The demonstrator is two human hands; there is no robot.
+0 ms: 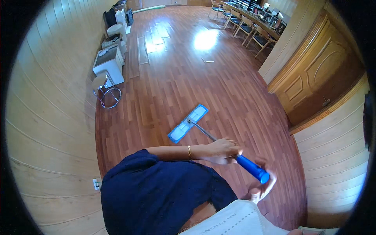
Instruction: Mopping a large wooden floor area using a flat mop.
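Note:
A flat mop with a blue-fringed, pale rectangular head (pixel 180 130) lies on the wooden floor ahead of me. Its thin metal pole (pixel 203 131) slants up toward me and ends in a blue grip (pixel 250 167). My left hand (pixel 223 151), with a gold bracelet at the wrist, is closed around the pole just below the blue grip. Beside and partly behind the grip's end is my right hand (pixel 268 184). Its thumb shows apart from the grip, but the fingers are blurred and partly hidden, so I cannot tell whether they hold it.
A round stool (pixel 105 91) and a white cabinet (pixel 109 64) stand along the left wall. To the right is a closed wooden door (pixel 319 74). Several chairs (pixel 246 29) line a long desk (pixel 256 18) at the far right. A rectangular frame (pixel 143 51) lies on the floor farther ahead.

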